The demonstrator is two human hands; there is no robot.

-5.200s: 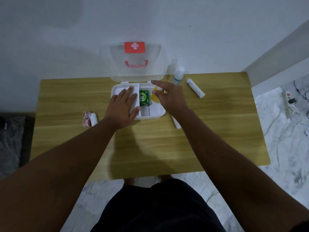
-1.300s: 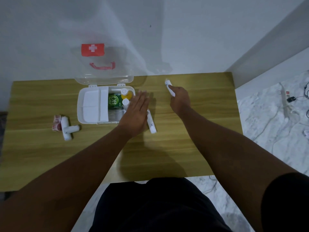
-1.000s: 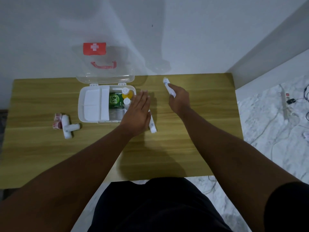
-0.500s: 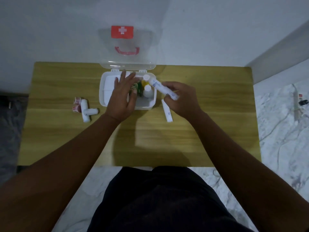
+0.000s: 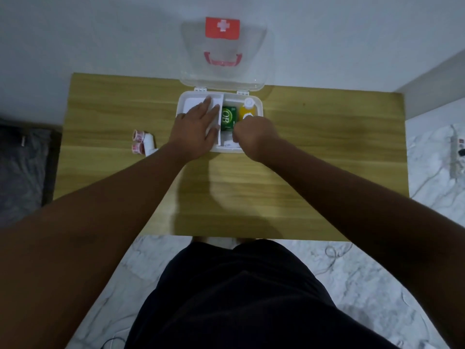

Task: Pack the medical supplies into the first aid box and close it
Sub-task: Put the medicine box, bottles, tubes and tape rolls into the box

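The white first aid box (image 5: 259,107) stands open at the table's far edge, its clear lid (image 5: 222,76) with a red cross upright against the wall. Inside are a green carton (image 5: 228,118) and a yellow bottle (image 5: 247,109). My left hand (image 5: 196,127) lies flat, fingers apart, on a white packet (image 5: 192,103) in the left compartment. My right hand (image 5: 254,133) is curled over the front right compartment, closed on a white tube (image 5: 227,144) that is mostly hidden beneath it.
Two red-and-white tape rolls (image 5: 137,142) and a white tube (image 5: 149,143) lie on the wooden table (image 5: 327,147) left of the box, partly behind my left forearm. A power strip (image 5: 455,157) and cables lie on the marble floor at right.
My right hand has carried the white tube down into the box's front right part. The second tube beside the box is out of sight. My left hand slid onto the white packet.
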